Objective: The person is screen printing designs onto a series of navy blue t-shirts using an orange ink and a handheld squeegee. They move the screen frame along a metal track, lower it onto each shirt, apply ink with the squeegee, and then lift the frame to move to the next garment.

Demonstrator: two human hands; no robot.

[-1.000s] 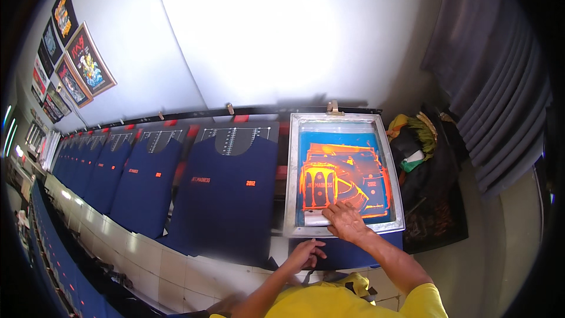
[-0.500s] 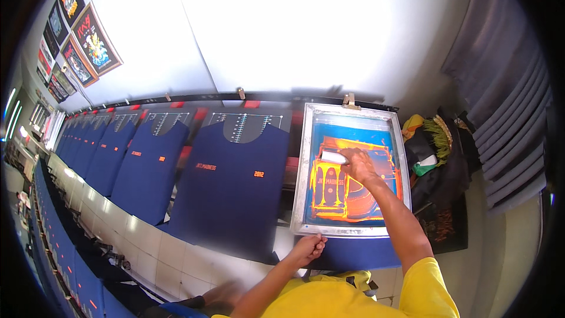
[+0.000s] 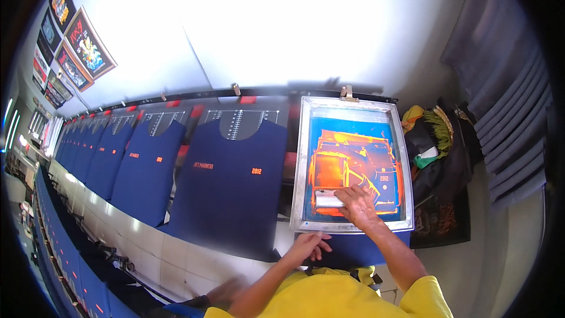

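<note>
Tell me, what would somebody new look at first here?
Probably the bright orange ink inside the metal frame, right of the middle, with a pale scraper lying across its lower part. Next, perhaps, the dark blue shirts in a long row stretching away to the left.

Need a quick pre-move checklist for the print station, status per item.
1. Right hand gripping the squeegee: ok.
2. Squeegee inside the screen frame: ok, in its near half.
3. Left hand clear of the orange ink: ok, at the frame's near edge; contact with the frame unclear.
4. Ink evenly spread: not ok, patchy and streaked.
5. Clip at the frame's far edge secure: cannot tell.
6. Dark blue fabric flat underneath: cannot tell, mostly hidden.
</note>
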